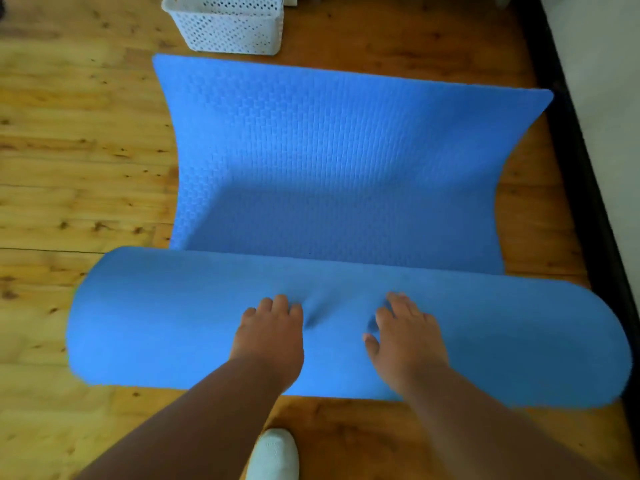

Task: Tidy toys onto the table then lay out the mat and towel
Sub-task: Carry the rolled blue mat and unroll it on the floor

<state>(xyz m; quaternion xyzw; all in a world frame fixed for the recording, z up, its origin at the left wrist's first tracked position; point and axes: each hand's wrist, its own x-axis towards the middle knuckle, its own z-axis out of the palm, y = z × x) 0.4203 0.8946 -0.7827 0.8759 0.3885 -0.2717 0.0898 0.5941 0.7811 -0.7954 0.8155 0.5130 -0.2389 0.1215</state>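
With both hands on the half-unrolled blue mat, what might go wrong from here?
The mat's far end curls up off the floor, so it may spring back unless flattened. Its right edge lies close to the dark baseboard, so the roll under the left hand and right hand may jam or lie skewed there.

Matt embossed foam mat point(346, 150), knotty glossy wood floor point(69, 150), seemingly plastic perforated basket point(228, 26).

Left hand point(272, 336) and right hand point(405, 336) flat, fingers spread, atop rolled part of blue mat point(346, 161), far end unrolled on wooden floor point(79, 140) near white basket point(230, 27).
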